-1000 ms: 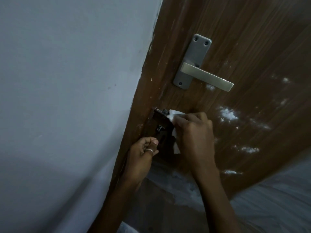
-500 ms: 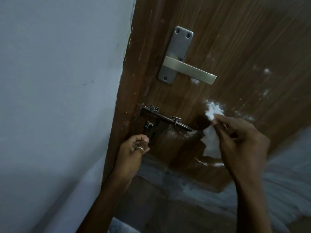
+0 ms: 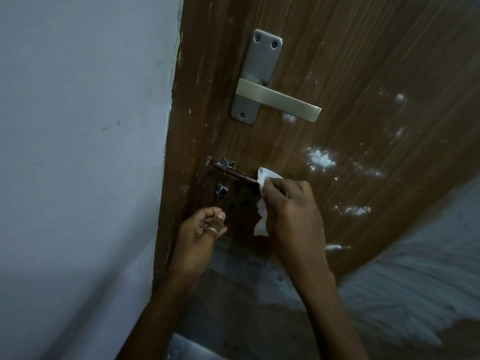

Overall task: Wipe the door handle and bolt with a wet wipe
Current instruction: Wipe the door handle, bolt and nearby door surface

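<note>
A silver lever handle [image 3: 278,100] on its plate sits high on the brown wooden door [image 3: 350,61]. Below it a dark metal slide bolt [image 3: 233,172] runs across the door near its left edge. My right hand [image 3: 293,211] pinches a white wet wipe [image 3: 263,178] and presses it against the right end of the bolt; the wipe's tail hangs down beside my palm. My left hand [image 3: 200,232], with a ring on one finger, is curled loosely just below the bolt at the door's edge, and nothing shows in it.
A pale grey wall [image 3: 78,152] fills the left side, meeting the door's edge. White smears [image 3: 319,159] dot the door to the right of the bolt. A grey floor [image 3: 415,294] shows at the lower right.
My right hand, off to the right of the bolt half a second ago, has come back left and put the wipe on the bolt's right end. My left hand has stayed in place.
</note>
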Demonstrator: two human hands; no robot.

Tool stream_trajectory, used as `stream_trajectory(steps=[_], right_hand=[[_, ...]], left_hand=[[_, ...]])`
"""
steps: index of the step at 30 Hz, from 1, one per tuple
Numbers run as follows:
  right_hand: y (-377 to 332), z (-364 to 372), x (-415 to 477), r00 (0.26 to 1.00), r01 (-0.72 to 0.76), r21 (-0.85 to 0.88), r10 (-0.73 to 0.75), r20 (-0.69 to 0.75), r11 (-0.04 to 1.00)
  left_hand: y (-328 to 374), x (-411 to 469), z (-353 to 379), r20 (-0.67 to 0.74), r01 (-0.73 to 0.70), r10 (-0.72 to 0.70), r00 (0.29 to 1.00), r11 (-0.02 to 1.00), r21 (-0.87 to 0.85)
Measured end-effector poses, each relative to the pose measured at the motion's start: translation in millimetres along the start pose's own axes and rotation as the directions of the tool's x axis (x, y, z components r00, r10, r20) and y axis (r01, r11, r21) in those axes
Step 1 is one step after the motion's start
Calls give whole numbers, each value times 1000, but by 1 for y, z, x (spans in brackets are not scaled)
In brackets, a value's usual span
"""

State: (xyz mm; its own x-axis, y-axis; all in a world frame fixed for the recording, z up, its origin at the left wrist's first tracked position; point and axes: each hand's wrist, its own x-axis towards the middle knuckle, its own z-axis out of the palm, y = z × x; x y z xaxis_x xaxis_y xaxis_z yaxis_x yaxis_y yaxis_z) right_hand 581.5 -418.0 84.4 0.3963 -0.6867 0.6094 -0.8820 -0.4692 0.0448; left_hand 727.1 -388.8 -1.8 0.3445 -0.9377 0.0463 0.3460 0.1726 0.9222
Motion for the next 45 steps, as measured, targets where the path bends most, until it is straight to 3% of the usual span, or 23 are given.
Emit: stream_trajectory(steps=[5, 8, 13, 21, 27, 31, 35, 38, 42, 45], right_hand=[[27, -18, -17, 997, -61, -117, 67, 48, 991], [32, -26, -15, 994, -95, -117, 99, 36, 989], [-2, -10, 10, 999, 19, -86, -15, 50, 996], [29, -24, -14, 997, -68, -108, 73, 38, 992], [-1, -6, 6, 999, 13, -62, -10, 53, 998], [16, -16, -9, 996, -48, -59, 53, 71, 997], [27, -42, -11, 995, -102, -56, 101, -9, 993], [5, -39, 15, 1000, -21, -3, 21, -12, 1000], [-15, -21, 41, 973, 171, -20, -165, 162, 985], [-11, -22, 37, 967, 165, -64, -149, 207, 984]], left_hand=[[0, 1, 0, 3, 12, -12, 1000, 1000, -11], [-2, 2, 1, -3, 17, -17, 1000, 1000, -15], [-1, 1, -1, -1, 18, -18, 1000, 1000, -6], [-2, 2, 1, -13, 12, -13, 1000, 999, -37], [-5, 2, 0, -21, 1, -1, 1000, 1000, -26], [-6, 3, 0, -15, 10, -11, 1000, 1000, -27], [-9, 4, -1, -15, 27, -27, 1000, 999, -23], [-9, 5, -1, -12, 31, -31, 999, 999, -24], [-8, 3, -1, -13, 18, -18, 1000, 1000, -21], [-7, 2, -1, -11, 2, -2, 1000, 1000, -17]])
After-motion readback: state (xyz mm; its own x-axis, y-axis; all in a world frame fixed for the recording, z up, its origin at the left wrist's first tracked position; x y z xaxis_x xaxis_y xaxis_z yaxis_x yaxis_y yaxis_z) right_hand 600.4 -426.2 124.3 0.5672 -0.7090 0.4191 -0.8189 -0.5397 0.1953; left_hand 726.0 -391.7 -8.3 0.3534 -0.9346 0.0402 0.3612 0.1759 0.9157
